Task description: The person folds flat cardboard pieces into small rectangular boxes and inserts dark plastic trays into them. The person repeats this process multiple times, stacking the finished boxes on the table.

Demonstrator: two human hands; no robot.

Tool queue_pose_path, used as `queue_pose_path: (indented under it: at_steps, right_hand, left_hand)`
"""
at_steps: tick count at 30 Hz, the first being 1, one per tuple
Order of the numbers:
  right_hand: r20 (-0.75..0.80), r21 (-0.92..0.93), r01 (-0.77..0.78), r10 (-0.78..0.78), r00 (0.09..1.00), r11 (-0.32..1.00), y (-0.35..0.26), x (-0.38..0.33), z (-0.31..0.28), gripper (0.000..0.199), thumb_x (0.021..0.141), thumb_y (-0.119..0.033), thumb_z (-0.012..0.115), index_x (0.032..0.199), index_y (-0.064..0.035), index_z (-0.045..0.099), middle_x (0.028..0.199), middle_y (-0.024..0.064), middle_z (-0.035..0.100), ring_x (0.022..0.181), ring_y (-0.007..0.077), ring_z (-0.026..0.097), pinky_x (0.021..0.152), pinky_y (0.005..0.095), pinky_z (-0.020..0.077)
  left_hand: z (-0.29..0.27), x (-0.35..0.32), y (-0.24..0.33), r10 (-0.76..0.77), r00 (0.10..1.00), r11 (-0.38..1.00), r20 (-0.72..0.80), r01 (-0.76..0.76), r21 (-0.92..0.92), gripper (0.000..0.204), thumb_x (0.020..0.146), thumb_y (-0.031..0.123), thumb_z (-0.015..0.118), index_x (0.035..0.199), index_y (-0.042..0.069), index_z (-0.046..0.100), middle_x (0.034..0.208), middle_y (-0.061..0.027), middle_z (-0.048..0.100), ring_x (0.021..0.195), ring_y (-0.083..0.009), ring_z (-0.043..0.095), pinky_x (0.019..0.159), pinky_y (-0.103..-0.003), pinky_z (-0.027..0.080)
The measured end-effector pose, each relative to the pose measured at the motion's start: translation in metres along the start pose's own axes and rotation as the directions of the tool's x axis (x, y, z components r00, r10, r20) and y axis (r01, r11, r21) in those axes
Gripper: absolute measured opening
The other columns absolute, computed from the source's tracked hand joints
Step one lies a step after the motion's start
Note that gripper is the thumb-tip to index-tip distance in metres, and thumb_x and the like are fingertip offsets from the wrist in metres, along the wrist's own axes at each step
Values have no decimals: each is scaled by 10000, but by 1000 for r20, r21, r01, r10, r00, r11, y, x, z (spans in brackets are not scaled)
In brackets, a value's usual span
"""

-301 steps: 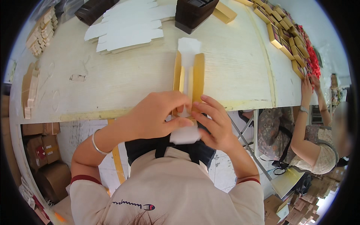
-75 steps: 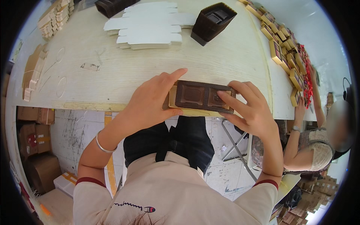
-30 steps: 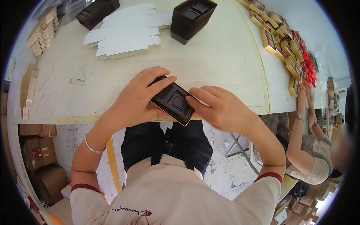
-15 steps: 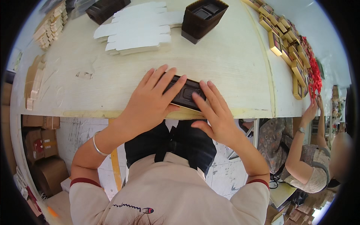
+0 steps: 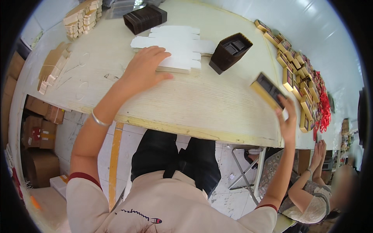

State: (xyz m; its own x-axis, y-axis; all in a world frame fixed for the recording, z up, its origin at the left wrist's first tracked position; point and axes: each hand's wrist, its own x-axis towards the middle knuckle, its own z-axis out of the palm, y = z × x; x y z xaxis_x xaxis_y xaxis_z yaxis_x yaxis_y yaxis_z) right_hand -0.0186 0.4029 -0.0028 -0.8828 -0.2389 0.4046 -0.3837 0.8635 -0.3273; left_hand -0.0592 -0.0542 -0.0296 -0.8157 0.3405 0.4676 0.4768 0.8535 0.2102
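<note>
My right hand (image 5: 287,116) grips one end of a narrow gold box with a black moulded tray (image 5: 266,90) in it, held tilted at the right side of the table and slightly blurred. My left hand (image 5: 149,64) rests at the near left edge of a stack of flat white carton blanks (image 5: 176,46), its fingers stretched out and the thumb apart. Right of the stack stands a dark brown pile of nested plastic trays (image 5: 230,52). A second dark brown tray pile (image 5: 145,19) lies on its side behind the blanks.
Many finished gold boxes (image 5: 305,87) crowd the right table, beside red ribbons (image 5: 323,101). Folded card pieces (image 5: 54,68) and a card stack (image 5: 82,17) lie at the left. Another person's hands (image 5: 318,157) are at the far right. Cardboard boxes (image 5: 40,134) sit below left.
Both hands have parted from the tray at the table's front edge. My right hand has carried the box to the right; my left has reached forward to the white blanks.
</note>
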Motion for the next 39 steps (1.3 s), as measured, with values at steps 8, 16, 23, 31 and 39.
queue_pose_path:
  at_steps: [8,16,23,31,39]
  right_hand:
    - [-9,-187,129,-133,991,974,-50,0,44,603,759,-107,750,1321,-118,533,1446,216,375,1285,397,429,1052,442,387]
    - [-248,73,278,-253,935,958,-125,-63,71,409,777,-134,739,1157,-38,624,1294,229,523,1144,387,543,964,455,448]
    - [-202,101,592,-566,799,800,-163,-82,98,255,812,-189,709,1021,-63,636,1034,110,638,919,272,616,811,398,495]
    - [-59,171,257,-251,966,951,-162,-49,110,274,754,-21,667,1017,1,590,959,123,577,847,286,556,720,383,439]
    - [64,132,446,-457,887,885,-164,-47,113,192,742,-63,661,922,-17,611,1028,128,579,929,275,570,754,352,462]
  left_hand:
    - [-9,41,-30,7,945,995,327,25,-93,232,792,101,663,994,-9,636,900,-172,654,789,-326,625,699,-396,482]
    - [-71,-19,33,343,892,926,-295,-268,267,101,759,40,626,860,32,636,783,-96,615,691,-259,604,584,-331,484]
    - [-26,-105,99,338,936,914,102,-300,-273,159,741,105,679,886,56,636,780,-48,594,670,-217,579,552,-302,463]
    - [12,-68,102,179,978,972,-109,-193,-137,145,764,87,696,903,66,659,942,-49,588,831,-251,576,696,-343,471]
    - [9,-93,95,176,984,906,16,-156,-392,92,771,62,651,860,46,631,887,-71,582,814,-236,567,699,-325,475]
